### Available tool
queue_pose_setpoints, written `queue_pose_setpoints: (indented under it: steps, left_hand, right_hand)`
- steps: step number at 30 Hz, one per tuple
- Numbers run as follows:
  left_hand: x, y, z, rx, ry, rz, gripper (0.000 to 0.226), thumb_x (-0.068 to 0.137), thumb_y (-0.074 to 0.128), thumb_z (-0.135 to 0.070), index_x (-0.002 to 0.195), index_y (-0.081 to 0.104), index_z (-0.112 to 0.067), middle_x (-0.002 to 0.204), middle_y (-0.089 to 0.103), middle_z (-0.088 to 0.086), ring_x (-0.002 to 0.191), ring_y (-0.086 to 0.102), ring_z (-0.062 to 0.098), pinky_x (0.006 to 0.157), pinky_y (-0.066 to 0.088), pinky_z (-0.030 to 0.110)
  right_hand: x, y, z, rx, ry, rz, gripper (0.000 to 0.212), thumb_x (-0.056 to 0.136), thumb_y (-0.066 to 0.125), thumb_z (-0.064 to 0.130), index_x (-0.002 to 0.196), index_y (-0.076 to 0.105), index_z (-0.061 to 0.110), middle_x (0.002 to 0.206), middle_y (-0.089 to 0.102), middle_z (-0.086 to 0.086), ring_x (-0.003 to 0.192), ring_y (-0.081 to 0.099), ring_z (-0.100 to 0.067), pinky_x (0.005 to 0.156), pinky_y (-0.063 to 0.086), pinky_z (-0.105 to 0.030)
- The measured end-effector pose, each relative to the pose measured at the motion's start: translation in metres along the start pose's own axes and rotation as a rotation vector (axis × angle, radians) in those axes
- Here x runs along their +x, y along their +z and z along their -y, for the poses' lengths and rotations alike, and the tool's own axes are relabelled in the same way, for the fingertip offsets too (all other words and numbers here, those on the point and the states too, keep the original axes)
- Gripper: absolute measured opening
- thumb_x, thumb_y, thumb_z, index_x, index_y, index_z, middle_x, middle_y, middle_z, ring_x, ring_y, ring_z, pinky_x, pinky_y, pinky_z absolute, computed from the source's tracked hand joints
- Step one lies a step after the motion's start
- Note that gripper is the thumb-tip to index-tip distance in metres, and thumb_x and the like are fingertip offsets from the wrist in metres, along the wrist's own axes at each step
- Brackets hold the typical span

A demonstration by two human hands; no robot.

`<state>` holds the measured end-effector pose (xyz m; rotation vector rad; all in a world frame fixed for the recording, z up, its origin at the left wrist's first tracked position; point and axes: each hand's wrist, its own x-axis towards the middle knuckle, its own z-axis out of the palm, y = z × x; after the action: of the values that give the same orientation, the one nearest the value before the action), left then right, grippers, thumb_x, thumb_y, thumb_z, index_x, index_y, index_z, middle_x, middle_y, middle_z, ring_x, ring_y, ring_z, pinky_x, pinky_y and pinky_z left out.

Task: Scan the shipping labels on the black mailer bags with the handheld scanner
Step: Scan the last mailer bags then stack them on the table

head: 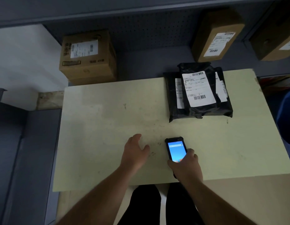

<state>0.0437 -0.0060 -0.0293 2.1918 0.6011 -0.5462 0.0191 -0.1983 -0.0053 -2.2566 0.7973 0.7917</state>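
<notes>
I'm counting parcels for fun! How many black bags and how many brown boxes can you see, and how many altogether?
Black mailer bags: 3, stacked on the table, top bag, one showing to its left, one to its right
Cardboard boxes: 3, left box, middle box, right box partly cut off
Total: 6 parcels

Mailer bags (199,109): black plastic film, glossy, wrinkled; labels (198,88) white matt paper. Table (100,127): pale, matt, scuffed and stained. Boxes (88,56): brown cardboard, matt. Scanner (176,149): black casing, glossy lit screen.
</notes>
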Motion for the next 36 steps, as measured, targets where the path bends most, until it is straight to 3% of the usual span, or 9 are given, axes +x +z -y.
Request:
queue_pose_setpoints:
  steps: [4,9,12,22,36]
  left_hand:
    - [-0.002,0.005,0.005,-0.013,-0.007,-0.011,0.066,0.095,0.066,-0.032,0.156,0.041,-0.023,0.151,0.052,0.0,0.139,0.05,0.02,0.102,0.038,0.024]
    - [-0.002,0.012,0.012,-0.014,-0.018,-0.014,0.067,0.095,0.066,-0.032,0.156,0.04,-0.022,0.149,0.054,-0.001,0.137,0.052,0.018,0.11,0.044,0.031]
    - [-0.001,0.015,0.015,-0.007,-0.023,-0.012,0.065,0.094,0.067,-0.031,0.155,0.043,-0.022,0.15,0.055,-0.001,0.136,0.053,0.018,0.109,0.043,0.028]
    - [0.0,0.016,0.021,0.001,-0.049,-0.009,0.062,0.095,0.069,-0.026,0.153,0.045,-0.021,0.146,0.058,-0.001,0.132,0.057,0.015,0.098,0.039,0.019]
    - [-0.011,0.009,0.023,-0.013,-0.034,-0.011,0.06,0.096,0.065,-0.024,0.152,0.046,-0.021,0.146,0.058,-0.002,0.133,0.055,0.012,0.096,0.038,0.018]
  right_hand:
    - [0.005,0.005,-0.002,-0.03,0.003,-0.002,0.075,0.079,0.083,0.036,0.137,0.042,0.014,0.115,0.049,-0.004,0.102,0.069,-0.037,0.088,0.064,-0.051]
    - [0.013,0.014,-0.003,-0.131,0.016,-0.04,0.082,0.082,0.082,0.047,0.145,0.038,0.018,0.137,0.058,-0.007,0.122,0.063,-0.033,0.1,0.054,-0.048]
    - [0.014,0.018,-0.003,-0.223,0.008,-0.076,0.082,0.084,0.078,0.055,0.145,0.037,0.019,0.141,0.06,-0.005,0.127,0.059,-0.029,0.104,0.05,-0.048]
    - [0.022,0.036,-0.003,-0.212,0.035,-0.114,0.091,0.081,0.084,0.053,0.147,0.034,0.016,0.144,0.048,-0.006,0.132,0.052,-0.029,0.103,0.054,-0.047]
    - [0.027,0.041,-0.006,-0.264,0.048,-0.116,0.092,0.082,0.082,0.055,0.149,0.033,0.016,0.144,0.048,-0.007,0.133,0.051,-0.03,0.105,0.053,-0.05]
